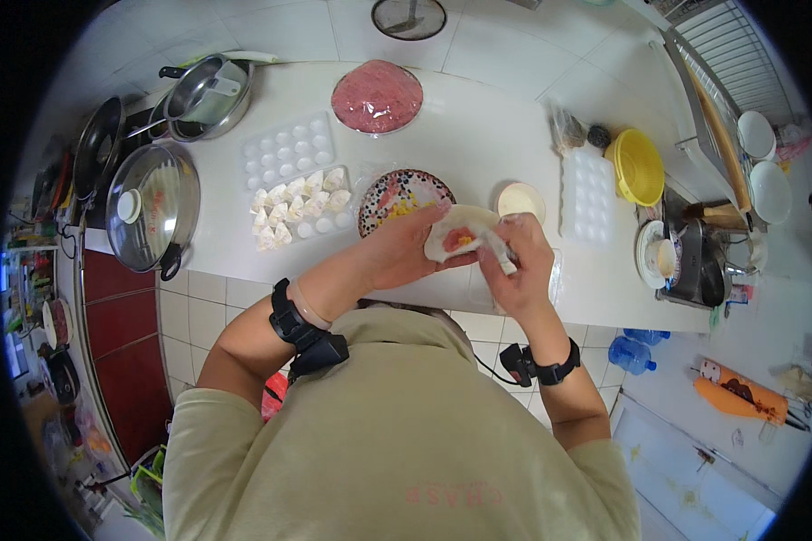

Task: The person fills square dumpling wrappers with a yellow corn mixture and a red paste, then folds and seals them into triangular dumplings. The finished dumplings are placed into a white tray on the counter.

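Observation:
My left hand (406, 247) holds up a round, thin dough wrapper (446, 220) above the near part of the counter. Pink filling with yellow bits (458, 239) lies on the wrapper. My right hand (524, 260) is at the wrapper's right side, its fingers closed on a pale narrow piece (505, 259); blur hides whether this is a tool or folded dough. Just behind my left hand stands a patterned bowl (406, 181) with pink and yellow filling. A small round dish (521, 201) with pale contents sits behind my right hand. Folded dumplings (296, 206) fill several wells of a plastic tray (325, 226).
Pink minced meat under clear film (377, 97) stands at the back. Another white tray (287, 150) lies behind the dumplings; a third tray (587, 196) and a yellow basket (635, 167) are at right. A lidded pan (152, 206) stands left, a sink (700, 270) right.

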Action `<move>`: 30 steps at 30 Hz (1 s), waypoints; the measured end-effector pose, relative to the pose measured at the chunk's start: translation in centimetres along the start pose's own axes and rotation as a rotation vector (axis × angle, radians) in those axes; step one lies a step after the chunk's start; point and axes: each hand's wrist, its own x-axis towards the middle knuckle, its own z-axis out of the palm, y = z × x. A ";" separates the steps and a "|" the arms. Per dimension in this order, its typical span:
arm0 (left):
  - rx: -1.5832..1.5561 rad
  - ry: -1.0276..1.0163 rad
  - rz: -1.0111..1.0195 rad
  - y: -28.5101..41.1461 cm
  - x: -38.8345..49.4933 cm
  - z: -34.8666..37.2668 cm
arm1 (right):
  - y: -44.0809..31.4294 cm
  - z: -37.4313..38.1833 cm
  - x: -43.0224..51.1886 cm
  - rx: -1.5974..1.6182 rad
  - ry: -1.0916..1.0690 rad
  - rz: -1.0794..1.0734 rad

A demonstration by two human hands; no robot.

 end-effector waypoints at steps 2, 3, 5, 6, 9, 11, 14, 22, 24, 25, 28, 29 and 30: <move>0.087 -0.072 0.018 -0.4 0.3 -0.2 | 0.0 0.0 0.3 0.025 -0.011 0.141; 0.169 -0.092 0.036 -0.6 0.3 -0.3 | 0.0 -0.2 0.3 0.024 -0.028 0.217; 0.314 -0.112 0.079 -1.0 0.3 -0.4 | 0.3 0.4 0.3 0.135 0.059 0.221; 0.377 -0.113 0.103 -1.2 0.2 -0.4 | 0.5 0.6 0.2 0.147 0.072 0.231; 0.346 -0.059 0.134 -1.8 0.3 -0.2 | 0.8 1.0 -0.1 0.111 0.104 0.235; 0.248 -0.001 0.111 -2.0 0.4 -0.1 | 0.8 1.0 -0.2 0.113 0.134 0.245; 0.129 0.056 0.061 -2.0 0.5 -0.1 | 0.6 0.5 -0.1 0.202 0.169 0.318; 0.192 -0.015 0.032 -1.4 0.4 -0.1 | 0.2 -0.7 -0.5 0.603 -0.074 0.616; 0.367 0.028 0.072 -1.3 0.3 0.0 | 0.1 -0.6 -0.6 0.658 -0.050 0.628; 0.446 0.029 0.108 -1.2 0.3 0.1 | 0.1 -0.6 -0.6 0.582 -0.056 0.607; 0.631 0.101 0.154 -1.1 0.4 0.2 | -0.3 -0.8 -0.7 0.425 -0.086 0.561; 0.670 0.098 0.162 -1.2 0.5 0.2 | -0.5 -0.9 -0.7 0.374 -0.085 0.561; 0.706 0.087 0.176 -1.2 0.5 0.2 | -0.6 -0.9 -0.6 0.403 -0.100 0.554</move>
